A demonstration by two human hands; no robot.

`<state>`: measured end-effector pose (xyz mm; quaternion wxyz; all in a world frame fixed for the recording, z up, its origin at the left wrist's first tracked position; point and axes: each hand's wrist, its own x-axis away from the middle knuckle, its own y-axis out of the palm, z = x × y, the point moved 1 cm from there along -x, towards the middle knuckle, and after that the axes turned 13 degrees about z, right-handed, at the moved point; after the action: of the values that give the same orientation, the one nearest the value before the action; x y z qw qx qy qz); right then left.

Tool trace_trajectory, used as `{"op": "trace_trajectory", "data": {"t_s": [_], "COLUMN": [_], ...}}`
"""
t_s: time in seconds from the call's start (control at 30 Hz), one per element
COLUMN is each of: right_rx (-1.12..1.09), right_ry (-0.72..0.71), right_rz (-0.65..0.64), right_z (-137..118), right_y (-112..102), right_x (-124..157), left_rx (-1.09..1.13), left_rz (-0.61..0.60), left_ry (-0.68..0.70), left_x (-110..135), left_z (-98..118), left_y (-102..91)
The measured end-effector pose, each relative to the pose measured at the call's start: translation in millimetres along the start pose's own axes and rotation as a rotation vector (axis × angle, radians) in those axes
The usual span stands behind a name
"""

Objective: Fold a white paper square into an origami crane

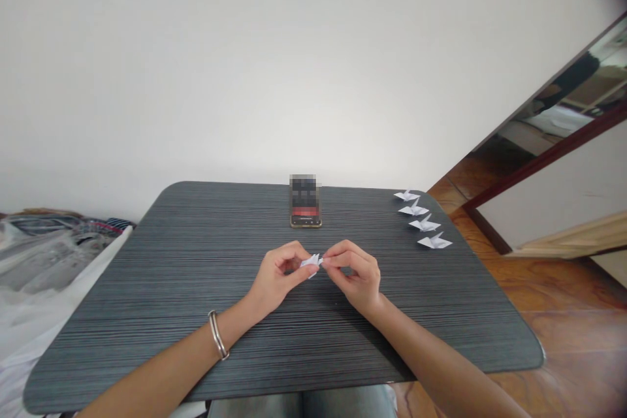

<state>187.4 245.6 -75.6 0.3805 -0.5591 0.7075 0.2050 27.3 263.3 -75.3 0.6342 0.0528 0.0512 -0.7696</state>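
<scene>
Both hands meet over the middle of a dark striped table [171,287]. My left hand [279,277], with a metal bangle [218,335] on its wrist, pinches one end of a small folded piece of white paper [311,262]. My right hand [355,274] pinches the other end with thumb and fingers closed. The paper is held just above the tabletop. Behind the hands a phone [305,202] stands propped at the table's far edge, its screen facing me.
Several folded white paper cranes [424,223] lie in a row along the table's far right edge. Crumpled cloth and bedding [49,248] sit left of the table. Wooden floor [563,300] and a door frame are on the right. A plain white wall is behind.
</scene>
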Motion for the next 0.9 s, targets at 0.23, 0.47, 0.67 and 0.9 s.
{"op": "trace_trajectory", "data": {"t_s": [0.23,0.47,0.67,0.9], "right_rx": [-0.304,-0.489,-0.511,-0.511], "right_ry": [0.555,0.857,0.957,0.997], "right_rz": [-0.013,-0.138,-0.189,-0.203], "right_z": [4.9,6.5,6.1,4.8], "right_y": [2.8,7.5,7.0,5.0], "right_x": [2.7,-0.1,-1.0,-4.5], "left_rx": [-0.164,-0.348,-0.407,-0.391], "left_rz": [0.094,0.137,0.138,0.116], "left_ry": [0.186,0.432,0.527,0.498], "left_x": [0.0,0.4,0.5,-0.2], "left_z": [4.5,6.2,3.4,3.1], "left_y": [-4.5,-10.0,-9.5,-9.7]}}
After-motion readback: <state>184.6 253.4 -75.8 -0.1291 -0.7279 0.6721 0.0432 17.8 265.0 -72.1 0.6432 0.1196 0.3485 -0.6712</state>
